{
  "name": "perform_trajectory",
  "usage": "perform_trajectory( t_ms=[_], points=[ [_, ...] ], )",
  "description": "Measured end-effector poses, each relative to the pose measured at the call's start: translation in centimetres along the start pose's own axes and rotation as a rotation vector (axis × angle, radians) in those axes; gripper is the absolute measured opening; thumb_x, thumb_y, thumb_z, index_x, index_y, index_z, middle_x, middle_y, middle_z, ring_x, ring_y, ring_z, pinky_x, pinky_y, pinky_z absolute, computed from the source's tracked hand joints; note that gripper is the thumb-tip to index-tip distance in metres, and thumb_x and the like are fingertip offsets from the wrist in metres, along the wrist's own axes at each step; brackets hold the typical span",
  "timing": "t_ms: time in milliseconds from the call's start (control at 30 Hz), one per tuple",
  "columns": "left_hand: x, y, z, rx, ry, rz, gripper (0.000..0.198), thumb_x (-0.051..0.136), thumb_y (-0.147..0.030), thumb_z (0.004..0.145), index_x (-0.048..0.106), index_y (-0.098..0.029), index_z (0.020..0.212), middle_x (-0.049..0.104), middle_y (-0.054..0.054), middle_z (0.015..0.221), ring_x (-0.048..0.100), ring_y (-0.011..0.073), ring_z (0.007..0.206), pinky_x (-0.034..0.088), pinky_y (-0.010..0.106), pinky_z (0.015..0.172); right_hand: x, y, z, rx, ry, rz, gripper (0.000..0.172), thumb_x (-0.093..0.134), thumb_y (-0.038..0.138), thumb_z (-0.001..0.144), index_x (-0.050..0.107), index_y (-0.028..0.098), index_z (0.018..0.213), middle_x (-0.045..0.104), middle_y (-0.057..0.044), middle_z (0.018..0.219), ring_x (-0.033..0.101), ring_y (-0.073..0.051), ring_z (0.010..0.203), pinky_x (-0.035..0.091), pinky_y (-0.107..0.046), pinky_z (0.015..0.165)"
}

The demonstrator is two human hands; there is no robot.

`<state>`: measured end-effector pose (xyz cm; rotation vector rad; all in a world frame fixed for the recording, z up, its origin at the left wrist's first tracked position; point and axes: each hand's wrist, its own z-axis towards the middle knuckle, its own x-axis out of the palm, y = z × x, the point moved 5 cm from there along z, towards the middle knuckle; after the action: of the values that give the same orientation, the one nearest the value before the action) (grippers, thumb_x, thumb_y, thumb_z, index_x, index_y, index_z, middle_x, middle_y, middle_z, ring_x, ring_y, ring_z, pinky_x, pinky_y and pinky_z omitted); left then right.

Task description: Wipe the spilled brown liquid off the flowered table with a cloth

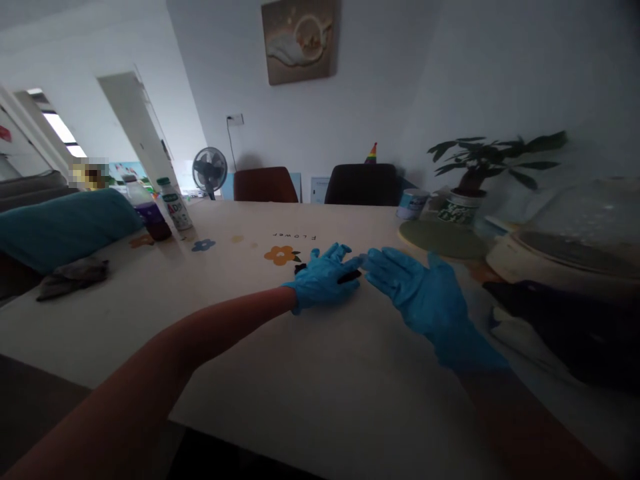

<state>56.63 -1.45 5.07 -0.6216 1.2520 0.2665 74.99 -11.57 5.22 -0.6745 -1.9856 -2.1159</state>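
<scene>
Both hands wear blue rubber gloves. My left hand (pixel 325 277) is palm down on the white table (pixel 240 373), its fingers bent over a small black object (pixel 350 276). Dark bits of that object show on both sides of the hand; most of it is covered, so its kind is unclear. My right hand (pixel 417 290) is held just to the right, palm turned inward, fingers stretched out with nothing in them. Its fingertips come close to the left hand; whether they touch I cannot tell. A printed orange flower (pixel 280 255) lies just beyond the left hand.
At the left stand a purple-labelled bottle (pixel 153 217) and a white bottle (pixel 175 207), with a grey cloth (pixel 75 277) nearer. Right: a green round mat (pixel 443 239), a can (pixel 411 203), a potted plant (pixel 460 200), a covered round container (pixel 515 257) and a dark item (pixel 575 327).
</scene>
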Motion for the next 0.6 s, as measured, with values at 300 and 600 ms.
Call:
perform_trajectory(
  t_ms=[300,600],
  points=[
    [0.9,1.2,-3.5,0.140,0.247,-0.045,0.068,0.040,-0.061,0.121,0.054,-0.037,0.184,0.052,0.005,0.190,0.040,0.0308,0.182,0.022,0.054,0.153,0.0,-0.4,-0.1,0.073,-0.083,0.072,0.055,0.048,0.071,0.114,0.091,0.037,0.119,0.081,-0.016,0.155,0.072,-0.042,0.153,0.066,-0.060,0.126],
    [-3.7,15.0,-4.6,-0.380,0.073,0.046,0.061,0.040,-0.050,0.125,0.054,-0.026,0.179,0.050,0.011,0.191,0.045,0.0380,0.175,0.014,0.074,0.150,2.6,0.2,-1.5,0.255,-0.426,0.154,0.070,0.030,0.056,0.118,0.092,0.024,0.123,0.087,-0.017,0.140,0.091,-0.037,0.119,0.081,-0.047,0.085]
  ],
)
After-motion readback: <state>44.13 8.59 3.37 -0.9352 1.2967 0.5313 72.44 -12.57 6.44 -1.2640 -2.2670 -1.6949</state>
